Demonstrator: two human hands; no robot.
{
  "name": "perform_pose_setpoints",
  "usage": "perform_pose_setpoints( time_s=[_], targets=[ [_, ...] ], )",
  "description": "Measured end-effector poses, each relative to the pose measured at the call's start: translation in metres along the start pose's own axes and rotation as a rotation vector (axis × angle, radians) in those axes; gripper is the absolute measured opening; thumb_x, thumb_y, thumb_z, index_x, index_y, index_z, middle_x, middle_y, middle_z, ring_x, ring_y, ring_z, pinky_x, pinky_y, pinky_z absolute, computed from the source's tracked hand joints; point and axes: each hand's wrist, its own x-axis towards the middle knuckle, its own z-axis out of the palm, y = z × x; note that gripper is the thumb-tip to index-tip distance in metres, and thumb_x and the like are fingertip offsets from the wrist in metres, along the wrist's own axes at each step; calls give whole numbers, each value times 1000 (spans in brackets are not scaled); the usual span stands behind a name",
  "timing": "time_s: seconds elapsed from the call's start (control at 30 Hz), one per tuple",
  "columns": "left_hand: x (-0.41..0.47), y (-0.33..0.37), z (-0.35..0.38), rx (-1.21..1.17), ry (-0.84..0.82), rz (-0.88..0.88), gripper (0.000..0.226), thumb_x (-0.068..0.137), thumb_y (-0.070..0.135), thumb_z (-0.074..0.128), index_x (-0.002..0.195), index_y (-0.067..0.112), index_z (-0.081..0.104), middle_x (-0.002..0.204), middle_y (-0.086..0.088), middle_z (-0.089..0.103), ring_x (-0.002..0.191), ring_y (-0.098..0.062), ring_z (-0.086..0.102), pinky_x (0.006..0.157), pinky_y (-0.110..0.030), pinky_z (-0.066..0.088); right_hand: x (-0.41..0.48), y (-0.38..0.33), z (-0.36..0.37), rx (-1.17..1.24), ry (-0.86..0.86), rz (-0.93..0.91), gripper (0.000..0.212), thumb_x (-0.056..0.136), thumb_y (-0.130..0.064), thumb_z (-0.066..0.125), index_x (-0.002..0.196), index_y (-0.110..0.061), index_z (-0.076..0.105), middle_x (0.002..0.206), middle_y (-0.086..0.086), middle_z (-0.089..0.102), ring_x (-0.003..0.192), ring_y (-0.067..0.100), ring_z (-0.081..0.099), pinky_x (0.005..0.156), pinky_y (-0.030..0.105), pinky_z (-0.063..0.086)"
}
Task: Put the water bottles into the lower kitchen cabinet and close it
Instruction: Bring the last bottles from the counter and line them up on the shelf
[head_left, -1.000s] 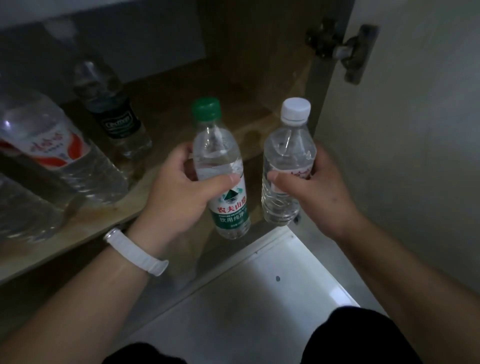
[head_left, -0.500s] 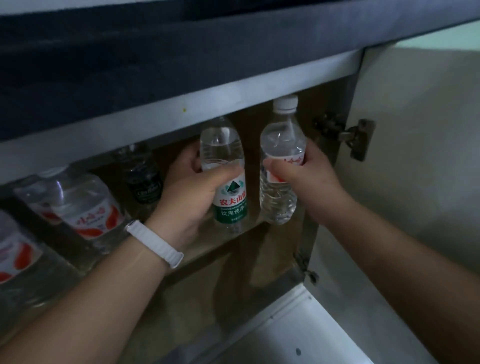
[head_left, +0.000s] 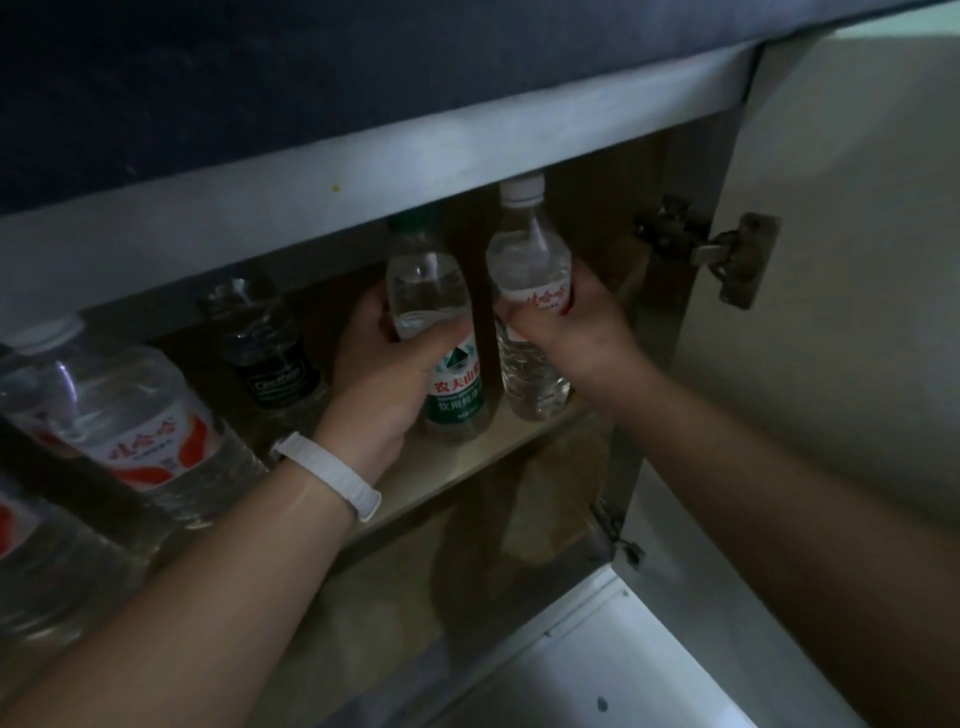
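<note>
Your left hand (head_left: 382, 374) gripped the green-label bottle (head_left: 441, 343), right hand (head_left: 566, 322) the white-capped bottle (head_left: 527, 312), both near the shelf (head_left: 467, 457) edge; careless release risked tipping them off.

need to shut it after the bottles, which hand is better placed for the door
Right, probably. The right hand holds the white-cap bottle next to the open door and its hinge; the left hand, on the green-label bottle, is farther from it.
</note>
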Motion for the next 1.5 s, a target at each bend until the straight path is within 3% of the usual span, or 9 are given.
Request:
perform_pose_setpoints(
  time_s=[0.13, 0.27, 0.37, 0.67, 0.77, 0.9, 1.27, 1.43, 1.5],
  targets=[
    [-6, -12, 1, 58, -24, 8, 52, 81, 30, 83, 127, 39, 60, 115, 20, 71, 105, 0, 68, 87, -27, 55, -5, 10, 1, -32, -8, -19, 53, 77, -28, 82, 115, -39, 47, 98, -19, 63, 79, -15, 60, 62, 6, 46],
    [-14, -32, -4, 162, -32, 7, 61, 80, 29, 83, 132, 43, 53, 121, 27, 64, 111, 5, 61, 86, -17, 50, -22, 43, 5, -218, 86, -102, 68, 65, -46, 85, 119, -40, 43, 120, -13, 59, 108, 0, 58, 89, 26, 50],
    [-22, -50, -4, 263, -25, 12, 68, 80, 25, 84, 132, 45, 45, 115, 34, 56, 109, 10, 55, 84, -10, 44, -27, 61, 7, -248, 111, -75, 67, 64, -49, 83, 122, -38, 51, 116, -15, 63, 105, 1, 61, 88, 35, 56],
    [-8, -58, 2, 367, -13, 47, 71, 84, 26, 80, 143, 34, 43, 124, 24, 52, 116, 2, 52, 90, -17, 43, -6, 71, 7, -311, 97, -91, 58, 73, -44, 80, 123, -37, 51, 116, -18, 62, 107, -3, 59, 91, 35, 54],
    [6, -57, 9, 352, -13, 33, 67, 84, 25, 80, 140, 36, 43, 124, 24, 51, 117, 1, 51, 95, -23, 44, 5, 75, 11, -259, 114, -113, 53, 76, -32, 82, 121, -31, 53, 113, -20, 62, 103, -12, 56, 90, 21, 49],
    [26, -63, 17, 356, 22, 54, 68, 83, 21, 81, 141, 29, 47, 133, 13, 58, 118, -2, 52, 100, -27, 44, 27, 80, 16, -307, 180, -169, 64, 74, -27, 84, 129, -14, 54, 121, 4, 64, 114, 17, 60, 97, 36, 49],
    [36, -65, 26, 376, 6, 73, 68, 88, 23, 77, 147, 27, 42, 146, 7, 54, 129, -7, 51, 107, -29, 41, 39, 65, 9, -275, 33, -9, 70, 77, -25, 83, 137, -18, 47, 126, -6, 61, 110, 5, 54, 90, 19, 41],
    [23, -57, 22, 387, -18, 7, 54, 91, 26, 72, 140, 30, 50, 137, 12, 59, 128, -11, 55, 103, -31, 44, 20, 53, 4, -233, 50, -3, 82, 75, -27, 85, 142, -18, 39, 132, -6, 56, 120, 7, 51, 96, 21, 39],
    [4, -56, 12, 352, 0, 12, 57, 90, 31, 73, 142, 33, 49, 136, 16, 59, 124, -6, 56, 103, -29, 45, 5, 54, 3, -177, 116, -39, 74, 75, -30, 84, 137, -23, 44, 127, -9, 60, 118, 7, 55, 99, 27, 45]
  ],
)
